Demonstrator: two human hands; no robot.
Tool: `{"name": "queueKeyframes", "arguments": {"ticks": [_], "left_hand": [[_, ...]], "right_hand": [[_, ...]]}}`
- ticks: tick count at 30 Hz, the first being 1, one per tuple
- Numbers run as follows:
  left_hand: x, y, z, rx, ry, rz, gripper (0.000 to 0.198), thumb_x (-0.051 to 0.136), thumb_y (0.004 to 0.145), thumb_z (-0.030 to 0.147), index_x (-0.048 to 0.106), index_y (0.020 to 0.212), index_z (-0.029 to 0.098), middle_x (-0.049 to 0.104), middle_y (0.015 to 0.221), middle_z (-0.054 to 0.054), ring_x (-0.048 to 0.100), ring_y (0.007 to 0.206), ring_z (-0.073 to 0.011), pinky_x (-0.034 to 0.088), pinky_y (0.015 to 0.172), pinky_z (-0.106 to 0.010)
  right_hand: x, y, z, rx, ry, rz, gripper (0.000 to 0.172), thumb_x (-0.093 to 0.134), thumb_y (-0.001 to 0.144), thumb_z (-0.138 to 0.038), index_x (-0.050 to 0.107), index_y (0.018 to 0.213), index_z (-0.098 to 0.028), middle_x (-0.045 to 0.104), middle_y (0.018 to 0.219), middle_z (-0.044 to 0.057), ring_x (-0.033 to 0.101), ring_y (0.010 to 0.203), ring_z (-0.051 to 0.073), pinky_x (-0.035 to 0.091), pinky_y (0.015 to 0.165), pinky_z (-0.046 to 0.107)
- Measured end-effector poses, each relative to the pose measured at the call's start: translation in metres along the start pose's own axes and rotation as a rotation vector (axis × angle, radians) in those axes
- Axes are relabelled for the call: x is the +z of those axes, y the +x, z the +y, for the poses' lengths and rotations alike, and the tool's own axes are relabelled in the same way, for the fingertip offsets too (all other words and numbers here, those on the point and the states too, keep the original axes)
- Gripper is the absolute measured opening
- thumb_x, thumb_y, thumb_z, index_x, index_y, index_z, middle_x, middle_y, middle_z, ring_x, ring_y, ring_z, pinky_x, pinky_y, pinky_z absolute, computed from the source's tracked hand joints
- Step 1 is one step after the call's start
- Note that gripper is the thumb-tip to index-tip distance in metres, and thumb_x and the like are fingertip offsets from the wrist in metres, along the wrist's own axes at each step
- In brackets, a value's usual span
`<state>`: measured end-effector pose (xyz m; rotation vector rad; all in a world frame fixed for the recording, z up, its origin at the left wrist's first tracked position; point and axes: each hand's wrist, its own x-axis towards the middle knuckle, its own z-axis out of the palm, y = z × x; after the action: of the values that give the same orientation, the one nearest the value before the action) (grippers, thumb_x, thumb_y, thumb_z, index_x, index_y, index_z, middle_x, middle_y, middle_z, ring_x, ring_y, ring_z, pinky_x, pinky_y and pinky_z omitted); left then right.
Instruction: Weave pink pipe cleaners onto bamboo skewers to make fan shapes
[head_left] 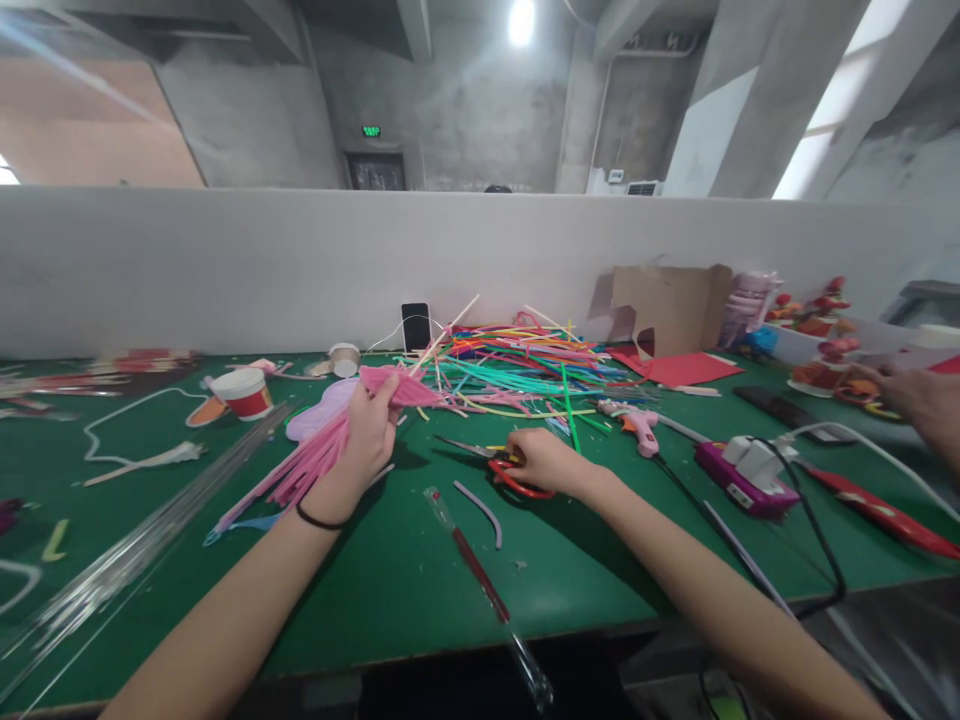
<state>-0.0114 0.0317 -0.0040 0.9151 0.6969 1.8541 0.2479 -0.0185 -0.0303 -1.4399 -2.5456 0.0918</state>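
Observation:
My left hand [365, 440] is closed around a bundle of pink straws [315, 462], which fans out down to the left over the green table [390, 590]. My right hand [541, 462] rests on the table with its fingers curled on the red handles of a pair of scissors [504, 470], whose blades point left. A big heap of coloured straws [517, 370] lies just beyond both hands.
A red paper cup [244, 392], a phone [415, 326] leaning on the white partition, a glue gun [636, 424], a purple power strip [739, 478], a red card sheet [686, 368] and cardboard stand around. Clear tubes [135, 545] lie left. Another person's hand [919, 395] reaches in at right.

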Motion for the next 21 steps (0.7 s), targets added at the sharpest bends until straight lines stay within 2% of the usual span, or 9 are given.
{"name": "queueKeyframes", "arguments": {"ticks": [2, 4, 6, 8, 10, 12, 16, 21], "left_hand": [[0.004, -0.006, -0.001, -0.013, 0.016, -0.021, 0.023, 0.078, 0.07, 0.015, 0.062, 0.086, 0.02, 0.064, 0.08, 0.002, 0.061, 0.068, -0.0102, 0.051, 0.066, -0.021], [0.007, -0.011, -0.002, -0.023, 0.02, -0.054, 0.028, 0.078, 0.069, 0.014, 0.064, 0.091, 0.021, 0.065, 0.085, 0.001, 0.063, 0.073, -0.0111, 0.052, 0.071, -0.022], [0.011, -0.016, -0.003, -0.024, 0.018, -0.086, 0.035, 0.081, 0.066, 0.015, 0.065, 0.097, 0.02, 0.067, 0.09, 0.0, 0.065, 0.077, -0.0118, 0.053, 0.075, -0.024], [0.014, -0.02, -0.003, -0.013, 0.021, -0.107, 0.042, 0.084, 0.062, 0.015, 0.065, 0.099, 0.019, 0.069, 0.093, 0.0, 0.066, 0.079, -0.0122, 0.053, 0.077, -0.024], [0.017, -0.023, -0.001, -0.012, 0.032, -0.123, 0.046, 0.086, 0.061, 0.015, 0.064, 0.101, 0.018, 0.07, 0.094, -0.001, 0.067, 0.08, -0.0126, 0.054, 0.079, -0.025], [0.019, -0.026, 0.001, -0.018, 0.045, -0.141, 0.048, 0.086, 0.06, 0.015, 0.064, 0.103, 0.018, 0.071, 0.095, -0.001, 0.067, 0.08, -0.0128, 0.054, 0.079, -0.026], [0.022, -0.031, 0.004, -0.015, 0.098, -0.162, 0.05, 0.087, 0.06, 0.017, 0.065, 0.105, 0.018, 0.072, 0.097, -0.002, 0.068, 0.081, -0.0131, 0.053, 0.08, -0.025], [0.024, -0.036, 0.003, -0.019, 0.139, -0.195, 0.051, 0.087, 0.061, 0.019, 0.066, 0.108, 0.019, 0.074, 0.1, -0.004, 0.07, 0.088, -0.0158, 0.053, 0.086, -0.028]], "right_hand": [[-0.011, 0.004, -0.001, -0.026, 0.114, -0.017, 0.024, 0.073, 0.08, -0.037, 0.07, 0.092, -0.016, 0.073, 0.088, 0.006, 0.065, 0.078, 0.018, 0.038, 0.064, 0.024], [-0.024, 0.01, -0.008, -0.02, 0.277, 0.096, 0.02, 0.063, 0.086, -0.03, 0.072, 0.1, -0.018, 0.074, 0.095, 0.006, 0.066, 0.084, 0.018, 0.043, 0.071, 0.026], [-0.032, 0.017, -0.018, -0.003, 0.549, 0.184, 0.024, 0.058, 0.09, -0.034, 0.073, 0.099, -0.018, 0.075, 0.093, 0.006, 0.067, 0.084, 0.018, 0.046, 0.072, 0.028], [-0.032, 0.025, -0.03, 0.044, 0.961, 0.16, 0.032, 0.057, 0.09, -0.044, 0.072, 0.099, -0.017, 0.075, 0.092, 0.007, 0.068, 0.083, 0.018, 0.049, 0.069, 0.027], [-0.026, 0.032, -0.039, 0.126, 1.276, 0.185, 0.035, 0.062, 0.086, -0.049, 0.072, 0.096, -0.017, 0.075, 0.094, 0.007, 0.069, 0.084, 0.017, 0.05, 0.069, 0.026], [-0.018, 0.036, -0.043, 0.166, 1.481, 0.238, 0.037, 0.069, 0.079, -0.052, 0.072, 0.092, -0.017, 0.075, 0.093, 0.007, 0.069, 0.082, 0.015, 0.05, 0.069, 0.025], [-0.007, 0.034, -0.041, 0.195, 1.616, 0.295, 0.041, 0.08, 0.067, -0.051, 0.072, 0.088, -0.017, 0.075, 0.086, 0.005, 0.069, 0.077, 0.014, 0.049, 0.067, 0.024], [-0.005, 0.032, -0.036, 0.171, 1.65, 0.343, 0.038, 0.083, 0.065, -0.048, 0.073, 0.086, -0.018, 0.074, 0.08, 0.004, 0.069, 0.074, 0.015, 0.051, 0.07, 0.026]]}}
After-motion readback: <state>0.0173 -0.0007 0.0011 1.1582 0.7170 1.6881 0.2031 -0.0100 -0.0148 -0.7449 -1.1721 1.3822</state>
